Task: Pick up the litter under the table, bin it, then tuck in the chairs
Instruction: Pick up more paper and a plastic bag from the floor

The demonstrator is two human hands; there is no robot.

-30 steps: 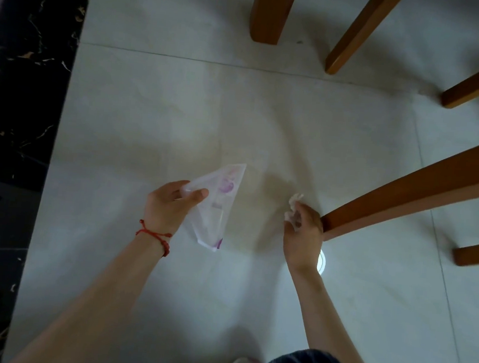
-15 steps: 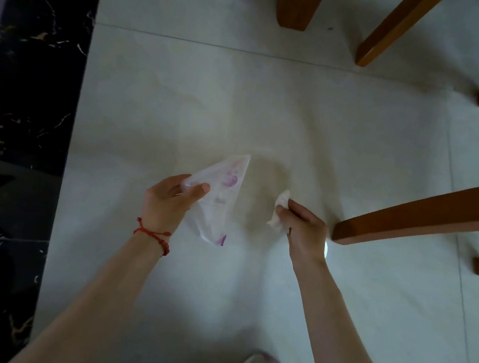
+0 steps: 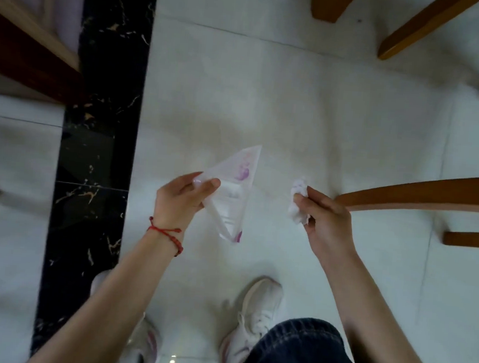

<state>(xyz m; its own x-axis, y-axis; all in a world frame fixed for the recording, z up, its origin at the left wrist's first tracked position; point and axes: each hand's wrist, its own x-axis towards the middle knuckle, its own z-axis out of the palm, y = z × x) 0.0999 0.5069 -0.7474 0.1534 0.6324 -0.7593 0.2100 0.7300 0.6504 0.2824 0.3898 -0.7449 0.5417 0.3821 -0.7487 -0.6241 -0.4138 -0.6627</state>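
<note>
My left hand (image 3: 181, 198), with a red string at the wrist, pinches a clear plastic wrapper (image 3: 236, 191) with purple print; the wrapper hangs above the pale floor tiles. My right hand (image 3: 325, 219) grips a crumpled white tissue (image 3: 298, 200), also held off the floor. The two hands are level, about a hand's width apart. A wooden chair leg (image 3: 421, 192) slants in from the right, just behind my right hand.
More wooden chair legs (image 3: 416, 26) stand at the top right and right edge. A black marble strip (image 3: 98, 141) runs down the floor on the left, with dark wooden furniture (image 3: 27, 58) beyond it. My white shoes (image 3: 253, 320) stand on the tiles below.
Both hands have risen from the floor with their litter and the view has pulled back and shifted right, so my shoes, knee and the left furniture now show.
</note>
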